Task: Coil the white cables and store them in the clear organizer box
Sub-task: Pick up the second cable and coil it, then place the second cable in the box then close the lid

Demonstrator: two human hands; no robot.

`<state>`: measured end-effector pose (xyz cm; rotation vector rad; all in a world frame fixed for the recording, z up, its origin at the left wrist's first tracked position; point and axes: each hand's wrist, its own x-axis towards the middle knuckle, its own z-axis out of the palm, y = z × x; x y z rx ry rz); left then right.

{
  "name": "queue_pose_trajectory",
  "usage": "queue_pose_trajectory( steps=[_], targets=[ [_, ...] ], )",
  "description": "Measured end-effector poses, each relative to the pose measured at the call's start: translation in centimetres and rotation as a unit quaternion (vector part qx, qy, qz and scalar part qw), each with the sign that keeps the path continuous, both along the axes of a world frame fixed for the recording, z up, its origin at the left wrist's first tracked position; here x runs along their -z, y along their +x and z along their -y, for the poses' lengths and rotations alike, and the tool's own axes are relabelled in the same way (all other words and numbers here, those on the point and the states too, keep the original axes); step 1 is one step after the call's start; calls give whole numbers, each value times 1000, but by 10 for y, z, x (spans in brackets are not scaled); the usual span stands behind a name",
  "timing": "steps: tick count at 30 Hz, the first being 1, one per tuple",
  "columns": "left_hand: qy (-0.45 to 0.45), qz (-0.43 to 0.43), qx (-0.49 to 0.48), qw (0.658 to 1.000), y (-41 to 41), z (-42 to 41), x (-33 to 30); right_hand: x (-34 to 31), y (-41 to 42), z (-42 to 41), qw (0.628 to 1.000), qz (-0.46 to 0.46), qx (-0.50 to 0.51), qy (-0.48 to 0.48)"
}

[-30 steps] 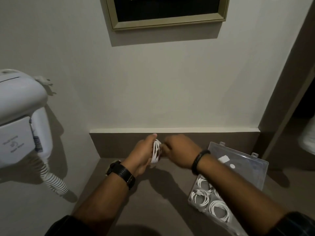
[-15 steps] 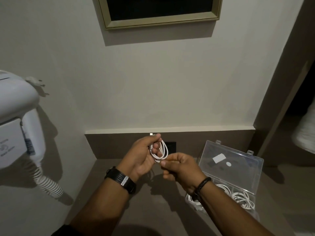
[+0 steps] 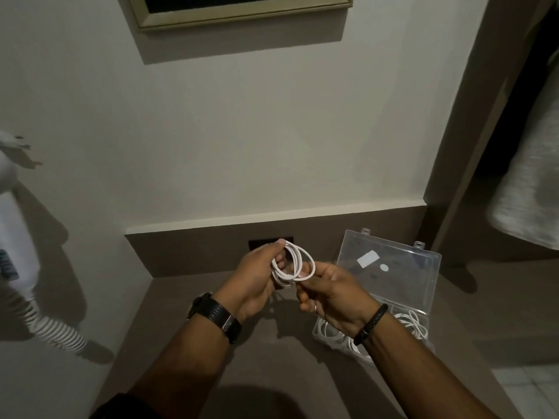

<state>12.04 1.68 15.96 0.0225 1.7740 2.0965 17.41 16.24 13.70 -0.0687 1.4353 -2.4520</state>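
A white cable, wound into a small round coil, hangs above the brown counter at centre. My left hand grips the coil's left side with fingers through the loops. My right hand pinches its lower right edge between thumb and forefinger. The clear organizer box stands open on the counter to the right, lid tilted up against the back ledge. Several coiled white cables lie in its compartments, partly hidden behind my right wrist.
A white wall-mounted hair dryer with a spiral cord hangs at the left. A dark wall socket sits behind my hands. A framed picture hangs above. Pale fabric shows at the right edge.
The coil has turned from edge-on to face-on and opened into a wider loop. My right hand dropped from level with the left to the coil's lower right edge. The view shifted right.
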Motion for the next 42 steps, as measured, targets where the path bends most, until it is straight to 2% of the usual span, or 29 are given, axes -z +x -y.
queue_pose_trajectory(
  steps=[5, 13, 15, 17, 19, 23, 25, 29, 34, 37, 40, 42],
  targets=[
    [-132, -76, 37, 988, 0, -13, 12, 10, 7, -13, 999, 17, 38, -28],
    [-160, -102, 87, 978, 13, -60, 45, 35, 29, -49, 982, 91, 137, -90],
    [-203, -118, 89, 968, 21, -75, 59, 43, 39, -63, 982, 93, 159, -33],
    [-292, -187, 99, 933, 27, -90, 74, 51, 50, -76, 975, 93, 187, 75],
    [-353, -226, 131, 898, 33, -110, 85, 66, 64, -93, 957, 109, 232, 138],
    [-306, -142, 204, 919, 51, -153, 101, 94, 90, -126, 913, 155, 317, 206],
    [-312, -100, 215, 920, 57, -171, 112, 106, 98, -139, 889, 186, 350, 232],
    [-391, -89, 224, 888, 63, -185, 133, 121, 105, -150, 852, 243, 388, 254],
    [-296, -15, 233, 926, 65, -175, 146, 130, 101, -145, 843, 254, 337, 334],
    [-278, -19, 231, 932, 56, -168, 147, 130, 92, -144, 824, 234, 286, 429],
    [-322, -86, 252, 909, 52, -164, 147, 129, 81, -146, 775, 184, 193, 573],
    [-363, -190, 264, 873, 51, -164, 152, 130, 75, -144, 740, 164, 154, 633]
  ],
)
